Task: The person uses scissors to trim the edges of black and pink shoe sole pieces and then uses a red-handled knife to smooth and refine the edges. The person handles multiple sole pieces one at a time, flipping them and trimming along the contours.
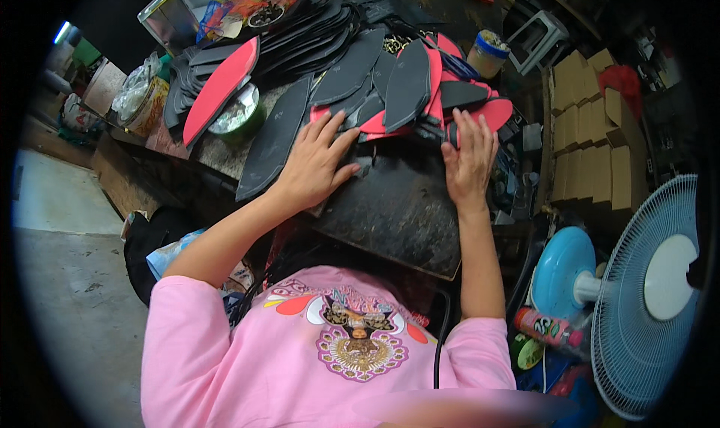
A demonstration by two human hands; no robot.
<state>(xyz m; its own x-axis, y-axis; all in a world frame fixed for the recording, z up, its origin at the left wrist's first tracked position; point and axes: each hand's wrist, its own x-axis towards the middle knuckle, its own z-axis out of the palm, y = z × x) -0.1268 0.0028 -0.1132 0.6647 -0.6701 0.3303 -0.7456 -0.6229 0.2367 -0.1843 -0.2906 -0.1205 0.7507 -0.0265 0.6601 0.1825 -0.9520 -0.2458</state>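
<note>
A: Clock centred on the dark front strip of the worktop (pixel 397 218), 12 pointing away from the wearer. Nearest entry?

B: Left hand (pixel 315 162) at 10: palm down, fingers loosely spread, grasping nothing visible; tips on the near edge of the leaf-shaped pieces (pixel 409 87). Right hand (pixel 471 158) between 1 and 2: fingers long, nearly together, not curled round anything. Its tips are at the pieces; pressing or merely resting, cannot tell.

A: Position of the pieces?

B: At 12, black and pinkish-red, overlapping at odd angles, between the 2 hands and beyond them.

A: Reason for this posture?

B: Inference: 1 flat hand at each side probably keeps a loose, slippery heap from spreading. Heaping them just past the front strip likely puts everything in easy reach.

A: Surroundings, obstructions?

B: Fan (pixel 649 293) between 3 and 4, likely limiting outward swing of the right elbow. Green bowl (pixel 253 124) at 10; a long red piece (pixel 221 90) partly screens it, contact unclear. Jar (pixel 487 53) at 1; pieces lie on the way to it. Taller dark stack (pixel 315 42) at 11. Farther: brown cartons (pixel 592 128) at 2, pale stool (pixel 538 42) at 1.
</note>
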